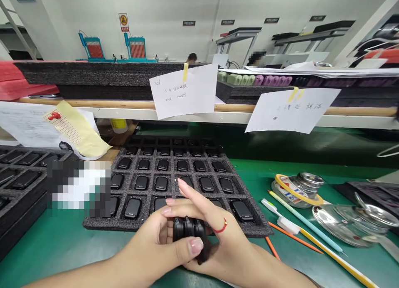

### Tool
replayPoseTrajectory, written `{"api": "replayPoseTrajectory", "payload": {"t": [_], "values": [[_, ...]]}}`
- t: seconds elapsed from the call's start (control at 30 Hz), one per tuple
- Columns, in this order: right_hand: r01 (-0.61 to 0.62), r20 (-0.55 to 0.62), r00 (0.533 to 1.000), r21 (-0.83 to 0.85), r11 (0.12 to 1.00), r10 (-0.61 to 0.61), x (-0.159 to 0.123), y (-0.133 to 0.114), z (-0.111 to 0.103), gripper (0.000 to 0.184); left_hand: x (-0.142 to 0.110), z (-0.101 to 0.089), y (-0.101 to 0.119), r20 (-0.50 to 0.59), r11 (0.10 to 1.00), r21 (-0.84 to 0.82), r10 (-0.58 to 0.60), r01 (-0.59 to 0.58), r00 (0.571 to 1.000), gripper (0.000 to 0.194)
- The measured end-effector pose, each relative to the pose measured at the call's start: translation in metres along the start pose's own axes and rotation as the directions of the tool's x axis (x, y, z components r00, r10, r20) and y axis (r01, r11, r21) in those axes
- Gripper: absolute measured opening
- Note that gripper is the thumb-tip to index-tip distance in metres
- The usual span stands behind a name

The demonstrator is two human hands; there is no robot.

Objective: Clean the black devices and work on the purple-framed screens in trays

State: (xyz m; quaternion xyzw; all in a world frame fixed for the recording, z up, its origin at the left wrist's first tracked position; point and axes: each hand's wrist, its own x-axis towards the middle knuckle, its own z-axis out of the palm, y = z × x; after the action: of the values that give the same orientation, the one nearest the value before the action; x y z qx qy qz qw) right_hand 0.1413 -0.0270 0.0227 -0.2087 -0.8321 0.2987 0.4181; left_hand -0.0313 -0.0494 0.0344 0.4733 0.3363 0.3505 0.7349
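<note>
Between my two hands, low in the middle of the head view, sits a short row of black watch cases (189, 229), pressed face to face on edge. My left hand (152, 242) is closed round them from the left, with its thumb across the near side. From the right, my right hand (224, 234) cups the same cases, its palm against them and its fingers stretched over the top towards the left fingertips. Right behind the hands lies a black foam tray (177, 153), with a watch case in most of the visible pockets. Some front pockets are hidden by my hands.
At left stands another foam tray (28, 200) with watch cases. Right of the middle lie a toothbrush (307, 234), a light blue pen-like tool (308, 221) and orange sticks (296, 238). Glass bottles (349, 223) with metal tops stand beyond. A shelf edge (230, 113) with taped papers crosses behind.
</note>
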Motion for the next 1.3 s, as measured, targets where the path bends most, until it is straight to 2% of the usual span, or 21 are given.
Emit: {"api": "replayPoseTrajectory", "payload": {"t": [0.1,0.23,0.43,0.5,0.6,0.67,0.73,0.8,0.9,1.0,1.13,1.3], "values": [[0.058,0.045,0.997,-0.009,0.998,-0.057,0.001,0.0,-0.002,0.098,0.003,0.001,0.003,0.029,0.998,0.058,0.01,-0.011,1.0,0.037],[0.064,0.054,0.996,0.007,0.998,-0.065,0.001,0.0,-0.003,0.099,0.005,0.006,0.005,-0.028,0.985,0.166,-0.041,0.045,0.999,0.043],[0.092,0.072,0.993,-0.038,0.995,-0.089,0.001,0.001,-0.003,0.09,0.003,0.006,0.003,0.02,0.994,0.095,0.059,-0.061,0.998,0.038],[0.124,0.102,0.988,-0.095,0.988,-0.114,0.0,0.001,-0.005,0.089,0.003,0.005,0.002,-0.024,0.987,0.138,0.09,-0.086,0.996,0.038],[0.122,0.088,0.989,-0.081,0.989,-0.115,-0.003,-0.001,-0.011,0.1,0.002,0.002,0.001,-0.12,0.932,0.339,0.175,-0.125,0.977,0.043],[0.047,0.014,0.999,0.062,0.997,-0.048,-0.005,-0.003,-0.015,0.1,0.002,0.0,0.0,-0.137,0.854,0.495,0.261,-0.162,0.956,0.045],[-0.067,-0.08,0.993,0.259,0.964,0.09,-0.005,-0.004,-0.016,0.081,0.002,-0.002,0.0,-0.103,0.788,0.579,0.327,-0.211,0.939,0.044],[-0.171,-0.167,0.951,0.422,0.89,0.261,-0.004,-0.002,-0.014,0.058,0.002,-0.002,-0.001,-0.053,0.749,0.605,0.379,-0.272,0.924,0.043],[-0.277,-0.207,0.859,0.581,0.765,0.468,0.002,0.003,-0.009,0.047,0.001,-0.002,-0.002,0.002,0.692,0.637,0.441,-0.341,0.898,0.044],[-0.356,-0.13,0.814,0.658,0.664,0.566,0.007,0.01,-0.005,0.053,0.001,-0.001,-0.002,0.038,0.64,0.666,0.483,-0.383,0.875,0.049],[-0.461,0.025,0.784,0.692,0.556,0.62,0.006,0.016,-0.004,0.063,0.002,-0.001,0.0,0.059,0.617,0.668,0.513,-0.416,0.856,0.052],[-0.614,0.228,0.737,0.619,0.49,0.636,0.004,0.011,-0.007,0.07,0.004,0.001,0.001,0.075,0.616,0.643,0.54,-0.454,0.839,0.052]]}}
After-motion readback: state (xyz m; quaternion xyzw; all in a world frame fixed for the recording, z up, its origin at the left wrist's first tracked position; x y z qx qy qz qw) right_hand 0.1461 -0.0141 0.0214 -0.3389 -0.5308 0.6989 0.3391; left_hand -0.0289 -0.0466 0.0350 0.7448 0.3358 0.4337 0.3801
